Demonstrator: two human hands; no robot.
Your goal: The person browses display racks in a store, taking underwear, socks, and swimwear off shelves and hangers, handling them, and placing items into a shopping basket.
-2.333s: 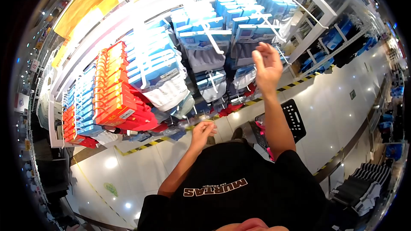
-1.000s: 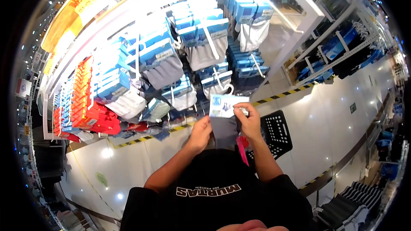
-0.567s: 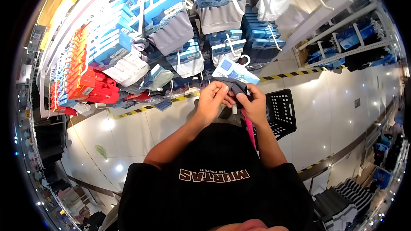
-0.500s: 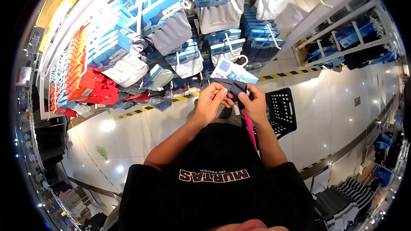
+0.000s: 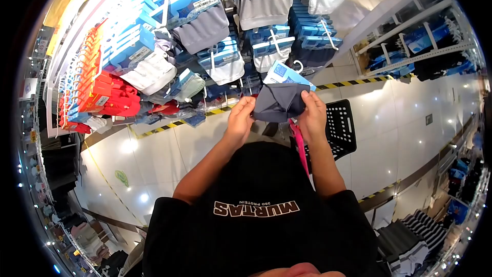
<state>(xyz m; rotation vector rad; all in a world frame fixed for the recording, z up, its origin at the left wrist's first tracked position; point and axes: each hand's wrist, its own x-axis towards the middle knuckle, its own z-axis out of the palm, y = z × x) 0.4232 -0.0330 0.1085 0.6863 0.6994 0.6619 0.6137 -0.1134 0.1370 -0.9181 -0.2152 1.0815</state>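
Observation:
A pair of dark grey underpants (image 5: 279, 103) hangs from a blue and white card (image 5: 285, 75) with a small white hook on top. My left hand (image 5: 240, 121) pinches the left edge of the cloth between thumb and fingers. On the opposite edge, my right hand (image 5: 313, 115) grips the cloth, its thumb on the upper side. The fabric is spread between both hands, with folds on its right half. A pink strap (image 5: 300, 146) hangs beside my right forearm. Next to that forearm is a black perforated basket (image 5: 344, 128), partly hidden.
Display hooks ahead hold blue-carded packs (image 5: 200, 2) with grey and white garments. Red garments (image 5: 108, 96) hang at the left. Yellow-black tape (image 5: 353, 82) lines the tiled floor (image 5: 394, 128). Striped clothes (image 5: 423, 228) lie on a shelf at the lower right.
My hands have moved apart, left hand to the left and right hand to the right. The bunched underpants are now spread wider, and the card has tilted and shifted slightly right.

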